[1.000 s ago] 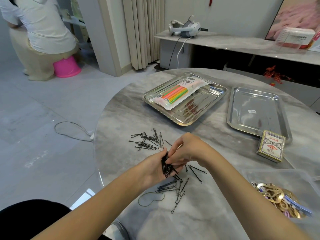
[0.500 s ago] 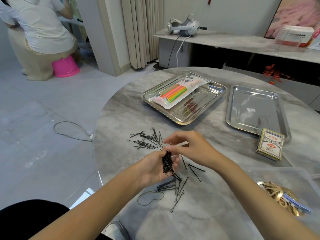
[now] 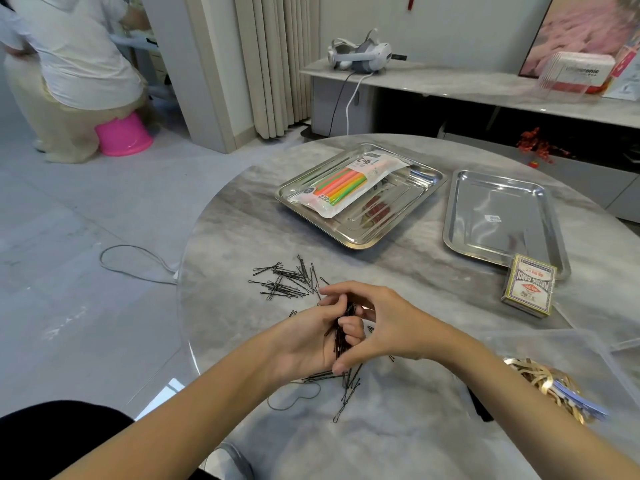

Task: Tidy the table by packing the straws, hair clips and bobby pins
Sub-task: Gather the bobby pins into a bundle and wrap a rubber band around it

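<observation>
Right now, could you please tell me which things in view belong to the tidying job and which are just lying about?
Job:
bundle of bobby pins in the left hand
loose bobby pins
straw pack in its tray
hair clips in the clear box

Lying about:
card box
elastic loop
headset
pink stool

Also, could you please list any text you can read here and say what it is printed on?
"PLAYING CARDS", upside down, on the card box.
"...onic", the end of a brand name partly lost in glare, on the clear box on the shelf.
Print on the straw pack: too blurred to read.
The sticker in the empty steel tray: too small to read.
</observation>
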A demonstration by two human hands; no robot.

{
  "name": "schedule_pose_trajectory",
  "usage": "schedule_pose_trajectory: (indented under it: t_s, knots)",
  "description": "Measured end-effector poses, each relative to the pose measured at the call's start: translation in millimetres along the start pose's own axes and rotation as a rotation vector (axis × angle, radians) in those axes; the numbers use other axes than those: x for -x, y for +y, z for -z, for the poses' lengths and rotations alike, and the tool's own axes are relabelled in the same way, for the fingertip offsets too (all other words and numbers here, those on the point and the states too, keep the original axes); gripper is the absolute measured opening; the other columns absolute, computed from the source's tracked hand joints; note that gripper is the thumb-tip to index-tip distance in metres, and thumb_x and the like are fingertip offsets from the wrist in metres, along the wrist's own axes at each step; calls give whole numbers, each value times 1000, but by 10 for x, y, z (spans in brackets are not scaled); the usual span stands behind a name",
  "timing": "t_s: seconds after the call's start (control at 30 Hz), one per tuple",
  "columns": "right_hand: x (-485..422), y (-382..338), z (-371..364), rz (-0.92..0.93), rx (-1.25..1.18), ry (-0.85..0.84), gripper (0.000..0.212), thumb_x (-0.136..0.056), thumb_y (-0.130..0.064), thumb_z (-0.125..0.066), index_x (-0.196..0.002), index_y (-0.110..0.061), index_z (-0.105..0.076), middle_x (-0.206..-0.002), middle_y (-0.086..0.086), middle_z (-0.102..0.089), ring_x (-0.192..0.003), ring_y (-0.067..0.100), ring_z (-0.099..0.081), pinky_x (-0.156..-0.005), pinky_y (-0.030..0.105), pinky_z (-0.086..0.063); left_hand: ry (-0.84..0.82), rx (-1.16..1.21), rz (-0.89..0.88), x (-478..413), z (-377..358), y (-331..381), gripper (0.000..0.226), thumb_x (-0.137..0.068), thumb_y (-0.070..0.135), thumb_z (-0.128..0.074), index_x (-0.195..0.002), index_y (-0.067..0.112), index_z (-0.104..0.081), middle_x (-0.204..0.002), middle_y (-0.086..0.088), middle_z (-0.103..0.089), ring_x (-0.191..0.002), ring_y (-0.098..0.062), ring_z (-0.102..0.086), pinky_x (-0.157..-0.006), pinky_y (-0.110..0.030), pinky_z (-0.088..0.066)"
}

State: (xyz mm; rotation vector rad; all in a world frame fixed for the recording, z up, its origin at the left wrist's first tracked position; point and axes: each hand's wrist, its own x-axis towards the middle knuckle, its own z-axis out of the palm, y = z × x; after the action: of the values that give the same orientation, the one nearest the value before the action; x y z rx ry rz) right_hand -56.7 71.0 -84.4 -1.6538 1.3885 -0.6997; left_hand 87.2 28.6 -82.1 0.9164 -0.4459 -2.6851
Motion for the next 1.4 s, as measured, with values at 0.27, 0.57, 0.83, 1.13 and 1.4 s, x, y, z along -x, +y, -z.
schedule_pose_trajectory:
  t_s: [0.27,0.57,0.83,1.13,1.4]
  knots:
    - [13,12,-42,17,-47,35,78,-65,-22,-86,-133,-32,-50,-131,-18,-55,-124,-3,-48,-107,29,-41,33,-13,-71,-36,25,-1,24,-99,21,-38,-86,5,-51,-60,0,-44,-50,-8,-48,-48,-17,-48]
    - [48,9,170,-313,74,329,62,-77,-46,-71,-132,-25,-51,-133,-6,-52,-119,8,-51,-93,23,-43,170,15,-132,-27,171,196,34,-96,35,-45,-70,13,-43,-45,7,-27,-31,-4,-27,-30,-13,-23]
    - [171,-50,-271,-798,493,108,111,-47,-65,-82,-128,-10,-29,-128,8,-25,-122,29,-30,-92,34,-42,430,41,-219,-37,372,295,44,-95,44,-45,-63,15,-36,-37,6,-29,-25,-6,-27,-27,-10,-22]
    - [83,20,-600,-518,355,408,55,-69,-34,-82,-98,-15,-39,-105,0,-41,-96,16,-42,-75,23,-36,413,115,-269,86,529,380,37,-102,27,-35,-67,13,-41,-40,5,-39,-27,-6,-35,-32,-10,-32]
    - [3,221,-574,-485,226,591,15,-84,-18,-70,-98,-16,-65,-97,-2,-61,-98,17,-58,-81,32,-50,439,96,-279,94,535,373,36,-103,23,-32,-69,12,-40,-44,3,-45,-29,-7,-39,-34,-11,-38]
